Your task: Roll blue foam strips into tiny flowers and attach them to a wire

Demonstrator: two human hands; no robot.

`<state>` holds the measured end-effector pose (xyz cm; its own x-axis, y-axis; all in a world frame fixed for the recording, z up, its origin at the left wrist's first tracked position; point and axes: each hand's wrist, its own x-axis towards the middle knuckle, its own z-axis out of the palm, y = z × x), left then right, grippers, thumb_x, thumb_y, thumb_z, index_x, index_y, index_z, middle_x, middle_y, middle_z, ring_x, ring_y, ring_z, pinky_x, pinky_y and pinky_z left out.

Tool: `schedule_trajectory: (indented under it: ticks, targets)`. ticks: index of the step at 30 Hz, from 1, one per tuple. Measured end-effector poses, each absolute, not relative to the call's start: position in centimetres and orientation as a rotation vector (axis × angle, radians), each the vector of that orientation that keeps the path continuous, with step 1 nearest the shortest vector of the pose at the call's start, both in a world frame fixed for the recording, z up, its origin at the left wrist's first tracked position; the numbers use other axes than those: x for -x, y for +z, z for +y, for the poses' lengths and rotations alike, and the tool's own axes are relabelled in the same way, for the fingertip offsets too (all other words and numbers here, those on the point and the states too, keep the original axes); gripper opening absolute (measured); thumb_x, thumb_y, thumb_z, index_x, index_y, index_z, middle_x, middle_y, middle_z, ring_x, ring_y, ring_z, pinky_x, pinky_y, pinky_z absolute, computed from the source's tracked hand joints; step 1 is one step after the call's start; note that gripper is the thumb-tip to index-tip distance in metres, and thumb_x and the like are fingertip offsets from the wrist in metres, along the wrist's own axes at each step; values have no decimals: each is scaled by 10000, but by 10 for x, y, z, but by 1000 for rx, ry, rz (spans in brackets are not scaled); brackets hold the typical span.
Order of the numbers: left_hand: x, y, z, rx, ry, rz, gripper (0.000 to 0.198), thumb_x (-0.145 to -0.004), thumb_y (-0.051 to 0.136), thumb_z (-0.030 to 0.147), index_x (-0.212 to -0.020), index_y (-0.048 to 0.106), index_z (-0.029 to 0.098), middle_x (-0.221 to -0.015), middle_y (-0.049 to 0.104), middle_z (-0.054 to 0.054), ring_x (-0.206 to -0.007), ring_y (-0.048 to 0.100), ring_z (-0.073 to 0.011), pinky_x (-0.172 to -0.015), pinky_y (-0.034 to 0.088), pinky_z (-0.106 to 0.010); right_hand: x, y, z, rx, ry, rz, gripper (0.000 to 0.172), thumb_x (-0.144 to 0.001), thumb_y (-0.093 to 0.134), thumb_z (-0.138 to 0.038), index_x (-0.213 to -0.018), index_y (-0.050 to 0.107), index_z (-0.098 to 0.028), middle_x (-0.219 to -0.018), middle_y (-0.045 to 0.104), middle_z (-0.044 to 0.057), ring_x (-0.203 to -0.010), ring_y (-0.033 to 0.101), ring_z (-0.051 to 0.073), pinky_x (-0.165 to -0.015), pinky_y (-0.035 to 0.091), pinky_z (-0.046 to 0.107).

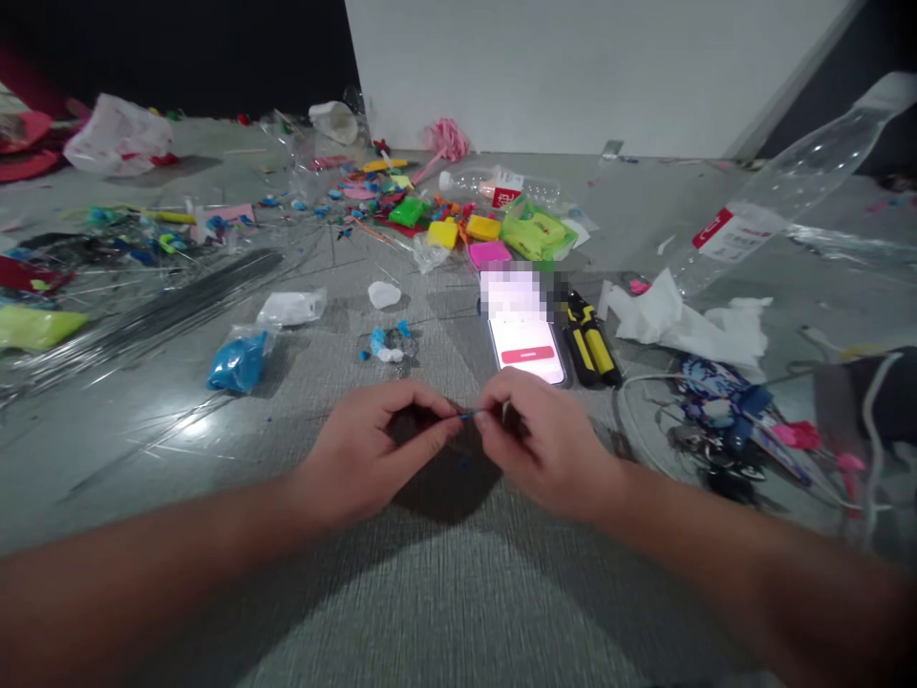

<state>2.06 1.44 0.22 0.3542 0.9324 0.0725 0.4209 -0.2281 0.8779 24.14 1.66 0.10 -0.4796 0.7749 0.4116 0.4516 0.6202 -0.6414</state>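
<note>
Over the near middle of the table, my left hand [383, 444] and my right hand [541, 435] are closed in a pinch, fingertips almost meeting. Between them runs a thin dark wire [467, 416] with a little blue on it; both hands grip it, and most of it is hidden by fingers. Beyond the hands lies a small blue and white clay piece [388, 346] on thin wire, with a white clay lump [384, 294] behind it. A bag of blue clay [238, 363] and a white clay packet [291, 308] are to the left.
A lit phone [526, 334] lies beyond my right hand, beside yellow-black pliers [591, 344]. Crumpled tissue [680, 320], a leaning plastic bottle [774, 201] and a cable [634, 420] are at right. Wire bundles [158, 311] lie left; colourful clay packets [483, 226] sit behind.
</note>
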Motion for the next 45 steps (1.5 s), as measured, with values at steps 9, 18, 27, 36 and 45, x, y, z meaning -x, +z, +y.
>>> schedule_trajectory:
  ticks: [9,18,27,36,45]
  targets:
    - [-20,3,15,-2100,849,1125,102,-921,683,222,-996,752,212,-989,779,-17,-904,717,-155,-822,534,-274,-245,3,18,1076,695,-2062,273,-1054,494,-331,-840,564,-176,-673,565,-29,-587,484,87,-539,346,232]
    - [-19,-1,12,-2247,801,1116,77,-911,695,215,-988,698,218,-943,745,-11,-852,687,-155,-777,503,-270,-244,2,21,1149,754,-1990,159,-921,725,-311,-848,692,-174,-661,666,-25,-566,558,94,-525,387,210]
    - [-18,1,11,-2101,758,1174,122,-954,653,271,-1052,719,240,-963,774,-11,-852,716,-169,-782,539,-281,-244,1,20,1021,805,-2060,129,-950,697,-274,-869,685,-174,-727,683,-16,-646,598,99,-585,421,209]
    - [-20,6,17,-1694,816,1081,100,-899,714,292,-921,743,199,-841,795,-18,-747,736,-148,-664,571,-225,-238,-2,23,754,592,-1998,117,-923,745,-290,-891,718,-181,-856,668,25,-752,644,119,-675,527,241]
    - [-19,9,21,-1583,844,951,81,-848,761,190,-923,781,214,-874,817,-14,-803,765,-152,-738,620,-220,-241,-1,21,675,445,-2071,51,-917,745,-224,-964,745,-204,-965,702,47,-865,679,145,-775,574,285]
